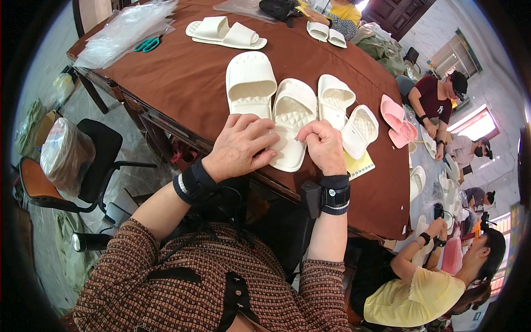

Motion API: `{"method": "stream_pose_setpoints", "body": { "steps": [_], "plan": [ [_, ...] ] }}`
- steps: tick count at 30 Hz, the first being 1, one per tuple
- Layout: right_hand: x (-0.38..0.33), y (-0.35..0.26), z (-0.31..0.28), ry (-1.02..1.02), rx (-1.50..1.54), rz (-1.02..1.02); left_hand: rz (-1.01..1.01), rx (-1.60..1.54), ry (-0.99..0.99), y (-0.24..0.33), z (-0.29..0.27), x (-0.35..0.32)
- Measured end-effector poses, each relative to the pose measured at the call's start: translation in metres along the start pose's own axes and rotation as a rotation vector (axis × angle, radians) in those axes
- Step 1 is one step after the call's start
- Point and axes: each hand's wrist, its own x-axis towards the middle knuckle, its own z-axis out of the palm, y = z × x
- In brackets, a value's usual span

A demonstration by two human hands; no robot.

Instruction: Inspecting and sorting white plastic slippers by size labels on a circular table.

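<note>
Four white slippers (293,105) laid side by side at frame centre on the brown table (188,77). Second from the left (291,124) pinned under both hands at the near table edge, just below centre. Left hand (240,146): spread flat, fingers pressed on the slipper's near end, nothing enclosed. Right hand (323,145): fingers curled tight, pinched on something small and pale at the slipper's edge; kind not discernible. Wrist bands (334,195) on both forearms.

Judged best practice for the step: flat hand kept firm so the slipper cannot slide, pinch kept close to the sole's edge, small pulls rather than a tug.

One further white pair (225,33) at upper centre, another (326,33) to its right. One pink pair (398,120) at right. Green-handled scissors (147,44) and a heap of clear plastic bags (130,30) at upper left; bags apparently empty. Yellow pad (360,165) beneath the rightmost slipper. One filled clear sack (63,152) on the chair (94,166) at left, contents unclear. No boxes or bins discernible.
</note>
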Motion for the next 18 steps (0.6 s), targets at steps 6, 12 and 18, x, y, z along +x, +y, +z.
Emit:
{"method": "stream_pose_setpoints", "body": {
  "steps": [6,12,18],
  "plan": [
    [0.0,-0.0002,0.0002,-0.048,-0.029,0.024,-0.001,0.004,0.003,0.0006,-0.0002,0.0002],
    [-0.0011,0.0007,0.0016,-0.043,0.015,0.012,-0.001,0.0,-0.004,0.0016,-0.0018,-0.0001],
    [0.0015,0.0037,0.004,-0.045,0.052,-0.036,0.0,-0.01,-0.011,0.0,-0.0003,0.0006]
  ]
}}
